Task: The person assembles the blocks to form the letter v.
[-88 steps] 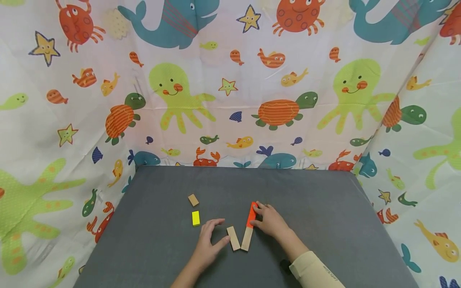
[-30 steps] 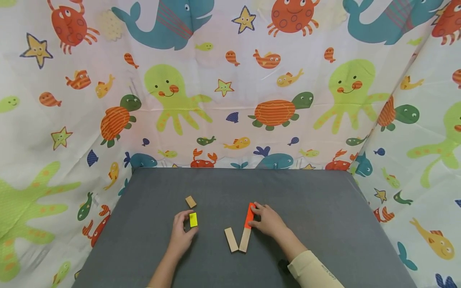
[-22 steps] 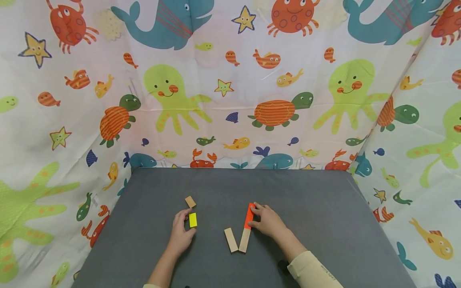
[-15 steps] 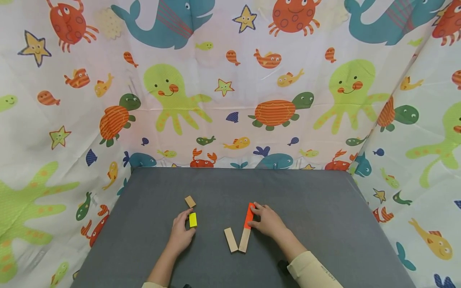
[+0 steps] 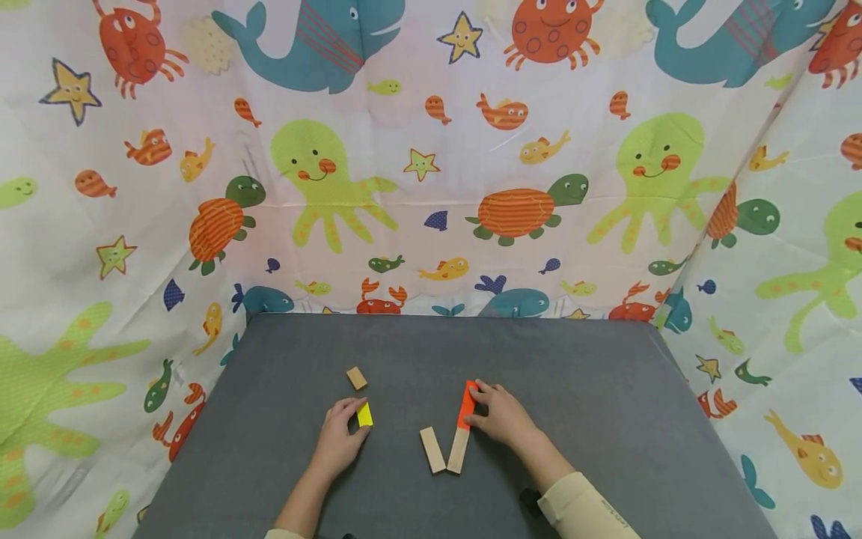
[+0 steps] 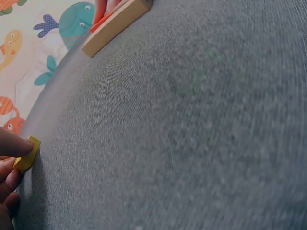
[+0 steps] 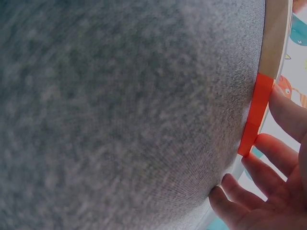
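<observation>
In the head view my left hand [image 5: 340,434] pinches a small yellow block [image 5: 365,415] between thumb and fingers; the left wrist view shows this yellow block [image 6: 29,154] held just at the table surface. To the right, my right hand [image 5: 500,413] holds an orange-red block piece [image 5: 466,406], with thumb and fingers along its right side. In the right wrist view the orange-red piece [image 7: 259,103] shows a seam across it. It meets end to end with a plain wooden block [image 5: 458,449]. A second wooden block [image 5: 432,449] leans toward that one, forming a V.
Behind the yellow block lies a small plain wooden block [image 5: 357,378]. The grey cloth-covered table [image 5: 572,374] ends at a sea-animal patterned curtain [image 5: 438,165], which hangs at the back and both sides. A dark object [image 5: 530,501] sits under the right forearm.
My left hand went from beside the left wooden block over to the yellow block. Within the last half second the yellow block has turned and shifted slightly right. The right hand stays put.
</observation>
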A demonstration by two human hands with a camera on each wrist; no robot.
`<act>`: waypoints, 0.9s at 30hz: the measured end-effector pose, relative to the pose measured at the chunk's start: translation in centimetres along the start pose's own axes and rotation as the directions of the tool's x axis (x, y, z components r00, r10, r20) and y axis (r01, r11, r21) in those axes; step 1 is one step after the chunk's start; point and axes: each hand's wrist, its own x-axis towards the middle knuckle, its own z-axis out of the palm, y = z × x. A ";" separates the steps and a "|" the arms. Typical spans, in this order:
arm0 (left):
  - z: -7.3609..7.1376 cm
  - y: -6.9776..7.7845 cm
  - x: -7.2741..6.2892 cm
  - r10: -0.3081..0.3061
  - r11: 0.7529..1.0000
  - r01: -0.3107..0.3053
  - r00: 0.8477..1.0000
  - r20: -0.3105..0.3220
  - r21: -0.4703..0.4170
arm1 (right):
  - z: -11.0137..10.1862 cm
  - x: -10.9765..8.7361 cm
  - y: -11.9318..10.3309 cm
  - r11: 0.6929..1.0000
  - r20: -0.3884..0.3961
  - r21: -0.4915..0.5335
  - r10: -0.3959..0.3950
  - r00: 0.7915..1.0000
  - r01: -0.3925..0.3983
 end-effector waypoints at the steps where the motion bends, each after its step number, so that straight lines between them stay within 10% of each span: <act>1: 0.0 0.0 0.0 0.005 1.000 -0.005 1.000 0.002 0.008 | 0.0 0.0 0.0 1.000 0.002 0.002 0.001 1.000 -0.001; 27: -0.9 1.4 -0.1 -0.001 0.994 -0.008 0.997 -0.081 -0.113 | 0.3 -0.1 0.2 1.000 -0.014 0.013 0.000 1.000 0.000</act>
